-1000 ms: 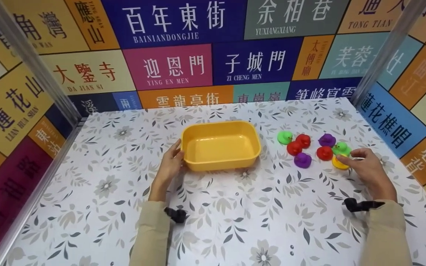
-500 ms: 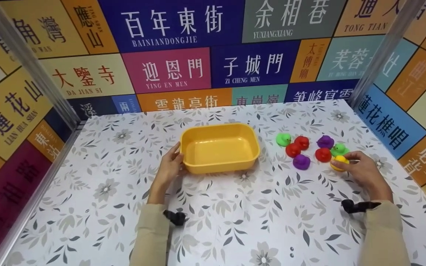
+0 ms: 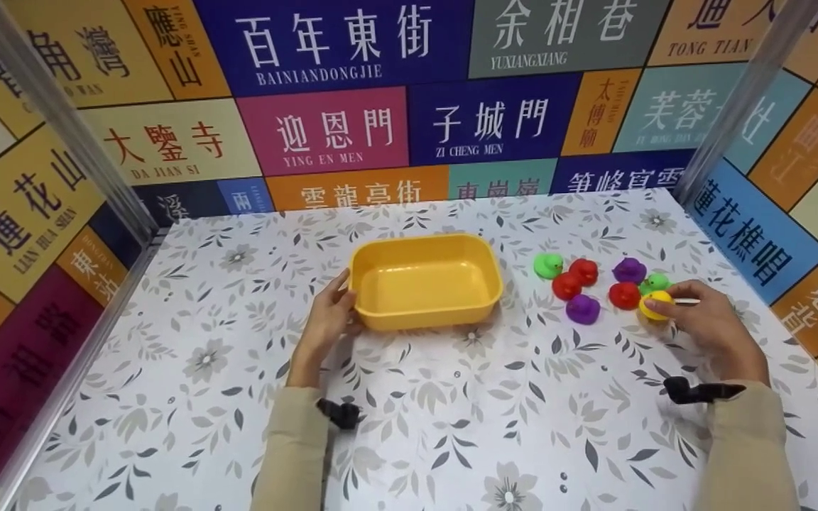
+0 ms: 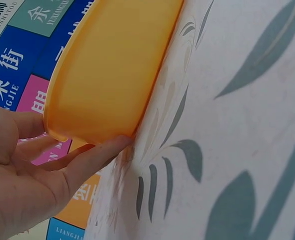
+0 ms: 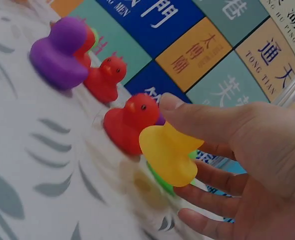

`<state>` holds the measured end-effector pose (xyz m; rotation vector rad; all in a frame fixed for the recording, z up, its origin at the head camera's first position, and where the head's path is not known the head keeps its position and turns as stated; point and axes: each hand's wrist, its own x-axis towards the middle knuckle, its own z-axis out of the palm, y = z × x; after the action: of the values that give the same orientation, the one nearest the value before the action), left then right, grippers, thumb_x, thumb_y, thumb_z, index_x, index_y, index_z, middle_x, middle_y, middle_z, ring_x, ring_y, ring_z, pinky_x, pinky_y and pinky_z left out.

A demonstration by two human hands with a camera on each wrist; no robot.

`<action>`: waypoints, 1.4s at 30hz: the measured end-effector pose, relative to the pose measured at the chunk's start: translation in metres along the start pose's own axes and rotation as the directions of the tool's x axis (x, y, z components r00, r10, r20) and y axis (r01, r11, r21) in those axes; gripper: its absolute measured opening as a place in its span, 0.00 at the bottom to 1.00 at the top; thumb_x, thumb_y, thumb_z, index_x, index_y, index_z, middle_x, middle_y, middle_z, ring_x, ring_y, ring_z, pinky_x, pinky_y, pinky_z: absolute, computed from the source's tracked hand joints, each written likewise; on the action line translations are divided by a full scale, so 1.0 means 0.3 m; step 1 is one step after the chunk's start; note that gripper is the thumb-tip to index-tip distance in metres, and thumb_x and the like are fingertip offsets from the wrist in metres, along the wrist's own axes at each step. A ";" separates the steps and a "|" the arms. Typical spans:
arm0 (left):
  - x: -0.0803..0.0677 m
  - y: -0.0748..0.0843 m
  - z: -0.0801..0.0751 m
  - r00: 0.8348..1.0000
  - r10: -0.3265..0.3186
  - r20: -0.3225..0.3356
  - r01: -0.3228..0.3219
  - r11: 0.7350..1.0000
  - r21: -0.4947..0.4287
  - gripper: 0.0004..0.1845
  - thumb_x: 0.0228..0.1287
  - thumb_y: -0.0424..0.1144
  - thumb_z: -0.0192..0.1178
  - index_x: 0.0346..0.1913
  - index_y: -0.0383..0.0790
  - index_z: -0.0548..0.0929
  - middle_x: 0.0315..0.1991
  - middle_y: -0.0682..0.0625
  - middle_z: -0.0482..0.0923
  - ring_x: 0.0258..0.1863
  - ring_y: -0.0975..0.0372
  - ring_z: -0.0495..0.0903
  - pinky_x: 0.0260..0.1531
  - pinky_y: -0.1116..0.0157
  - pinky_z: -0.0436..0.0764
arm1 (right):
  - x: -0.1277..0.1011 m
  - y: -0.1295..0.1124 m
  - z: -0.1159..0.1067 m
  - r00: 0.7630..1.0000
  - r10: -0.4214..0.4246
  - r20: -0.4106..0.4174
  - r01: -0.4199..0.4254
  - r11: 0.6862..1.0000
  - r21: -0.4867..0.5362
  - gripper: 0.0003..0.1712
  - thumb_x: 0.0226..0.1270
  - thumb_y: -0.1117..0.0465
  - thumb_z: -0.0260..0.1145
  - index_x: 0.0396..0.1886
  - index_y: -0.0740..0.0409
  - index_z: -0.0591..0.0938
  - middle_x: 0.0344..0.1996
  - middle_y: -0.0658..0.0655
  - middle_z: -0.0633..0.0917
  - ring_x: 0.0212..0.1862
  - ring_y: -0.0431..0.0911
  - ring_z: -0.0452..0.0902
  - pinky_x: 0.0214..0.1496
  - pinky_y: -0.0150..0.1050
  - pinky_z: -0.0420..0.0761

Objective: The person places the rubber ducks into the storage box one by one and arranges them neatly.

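Plainly, the left hand (image 3: pixel 325 321) rested with straight fingers against the left wall of the tub (image 3: pixel 424 279), mid-table. To the right, ducks lay clustered: green (image 3: pixel 547 265), red (image 3: pixel 566 285), purple (image 3: pixel 583 309). At the far right the right hand (image 3: pixel 709 328) pinched the yellow duck (image 5: pixel 168 154), seemingly just off the table. It looked light, hollow and squashy, somewhat slick; across the body was the sound hold.

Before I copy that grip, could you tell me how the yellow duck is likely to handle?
Probably light: the right hand pinches the yellow duck with fingertips alone. Its smooth, rounded body may slip or squash slightly.
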<state>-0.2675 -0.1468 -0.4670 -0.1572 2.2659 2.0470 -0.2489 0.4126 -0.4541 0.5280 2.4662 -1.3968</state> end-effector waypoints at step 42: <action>0.001 0.003 -0.001 1.000 0.019 -0.002 -0.019 1.000 -0.024 0.29 0.80 0.36 0.45 0.79 0.45 0.57 0.59 0.34 0.78 0.34 0.58 0.79 0.40 0.52 0.90 | -0.042 -0.393 0.191 0.983 -0.184 -0.028 0.184 0.983 0.012 0.41 0.69 0.39 0.64 0.74 0.54 0.67 0.72 0.64 0.68 0.62 0.55 0.74 0.55 0.31 0.84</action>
<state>-0.2678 -0.1471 -0.4661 -0.1401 2.2531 2.0853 -0.2859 0.3053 -0.3873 0.3301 2.5845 -1.4849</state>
